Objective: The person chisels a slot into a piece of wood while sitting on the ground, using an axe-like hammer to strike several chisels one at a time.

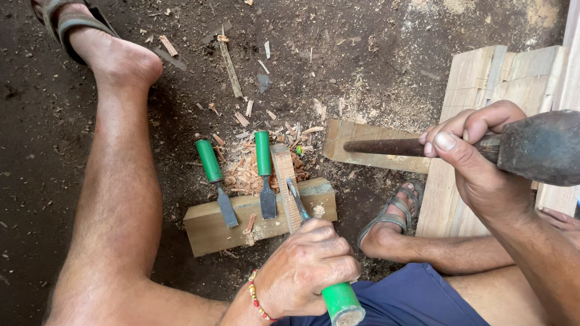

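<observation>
Chisel set on the narrow strip, hammer raised off to the right

The left hand (305, 268) has its fingers wrapped tight round the green handle of a chisel (314, 253), whose long axis runs from the handle end at the bottom edge of the view up and leftward to the blade tip, which rests on a narrow wooden strip (284, 184) lying across a wooden block (208, 229) on the dirt floor (48, 121). The right hand (471, 145) is closed round the dark handle of a hammer (538, 148), held up and well apart to the right of the chisel's handle end, with its head at the right edge. Two spare green-handled chisels (217, 181) rest on the block's left part, just beside the strip, above a heap of wood chips (244, 172).
</observation>
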